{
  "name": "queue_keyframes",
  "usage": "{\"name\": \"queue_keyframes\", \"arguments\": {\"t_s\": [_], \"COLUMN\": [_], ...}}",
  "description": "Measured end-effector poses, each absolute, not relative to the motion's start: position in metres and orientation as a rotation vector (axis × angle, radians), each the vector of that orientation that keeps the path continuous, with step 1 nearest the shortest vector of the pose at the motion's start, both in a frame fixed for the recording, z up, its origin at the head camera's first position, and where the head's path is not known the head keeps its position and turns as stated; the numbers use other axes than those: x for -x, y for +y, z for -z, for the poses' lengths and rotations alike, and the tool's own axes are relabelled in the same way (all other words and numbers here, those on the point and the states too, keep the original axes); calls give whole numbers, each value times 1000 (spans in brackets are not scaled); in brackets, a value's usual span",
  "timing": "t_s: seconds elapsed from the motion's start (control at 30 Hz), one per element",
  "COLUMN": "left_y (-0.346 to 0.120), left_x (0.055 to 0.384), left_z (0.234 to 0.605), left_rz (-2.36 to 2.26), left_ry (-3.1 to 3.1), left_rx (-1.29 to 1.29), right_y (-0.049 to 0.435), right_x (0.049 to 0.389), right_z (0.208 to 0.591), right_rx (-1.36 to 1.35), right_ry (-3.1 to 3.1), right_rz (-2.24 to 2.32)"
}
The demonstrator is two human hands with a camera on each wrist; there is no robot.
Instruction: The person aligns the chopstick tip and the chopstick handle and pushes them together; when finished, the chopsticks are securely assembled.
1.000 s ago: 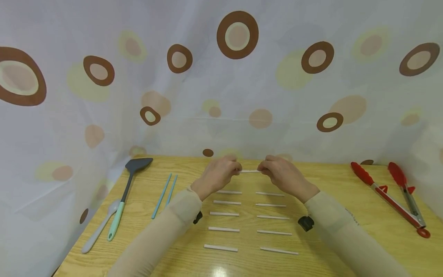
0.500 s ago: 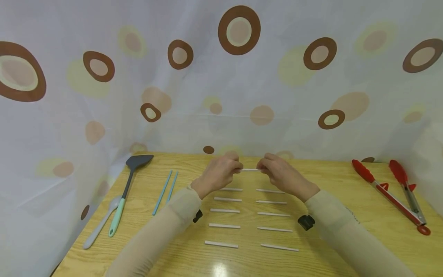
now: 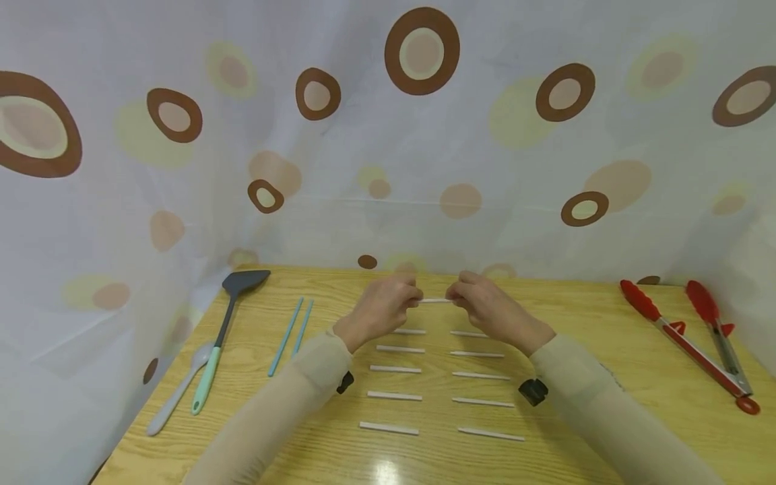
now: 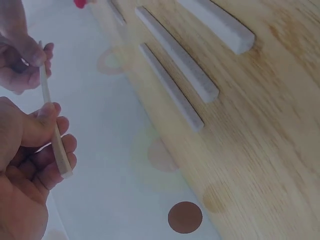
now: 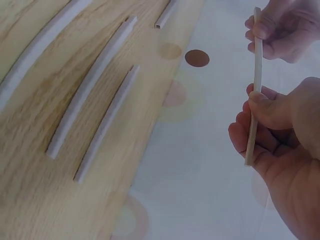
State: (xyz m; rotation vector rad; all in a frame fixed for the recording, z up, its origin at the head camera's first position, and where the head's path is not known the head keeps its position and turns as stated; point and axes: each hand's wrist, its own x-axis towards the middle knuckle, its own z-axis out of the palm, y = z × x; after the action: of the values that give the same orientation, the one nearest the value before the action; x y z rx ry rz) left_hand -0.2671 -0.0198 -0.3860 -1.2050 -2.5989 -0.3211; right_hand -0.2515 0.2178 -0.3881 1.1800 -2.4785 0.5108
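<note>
My left hand point(image 3: 386, 304) and right hand point(image 3: 492, 308) hold one thin white stick point(image 3: 435, 300) level between them near the table's back edge. In the left wrist view, the left thumb presses this stick point(image 4: 59, 150) against curled fingers, its squared end poking out below. The right wrist view has the right hand point(image 5: 285, 120) pinching the other half likewise, with a bare stretch of stick between both thumbs. Similar white sticks lie on the table in two columns, a left one point(image 3: 395, 369) and a right one point(image 3: 481, 376), in front of the hands.
On the left lie a dark spatula with a mint handle point(image 3: 208, 380), a grey spoon point(image 3: 176, 397) and two blue chopsticks point(image 3: 285, 337). Red-tipped tongs point(image 3: 691, 347) rest at the right. A patterned curtain point(image 3: 364, 148) hangs behind the wooden table point(image 3: 582, 306).
Both hands have come slightly closer together and shifted a little toward the rows, still gripping the stick. The head view has tilted slightly. The sticks and utensils on the table stay put.
</note>
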Motion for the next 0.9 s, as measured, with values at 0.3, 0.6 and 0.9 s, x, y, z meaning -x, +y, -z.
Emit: {"name": "queue_keyframes", "arguments": {"t_s": [0.3,0.6,0.9], "left_y": [-18,-24,-51], "left_x": [261,258,260], "left_z": [369,358,369], "left_rz": [281,255,611], "left_ry": [-2886,-2901,-3044], "left_rx": [1182,1217,1191], "right_y": [214,202,210], "right_x": [250,251,254], "right_z": [390,383,385], "right_rx": [-1178,-1189,-1185], "right_ry": [-2445,-2329,-2280], "right_rz": [-328,-288,-330]}}
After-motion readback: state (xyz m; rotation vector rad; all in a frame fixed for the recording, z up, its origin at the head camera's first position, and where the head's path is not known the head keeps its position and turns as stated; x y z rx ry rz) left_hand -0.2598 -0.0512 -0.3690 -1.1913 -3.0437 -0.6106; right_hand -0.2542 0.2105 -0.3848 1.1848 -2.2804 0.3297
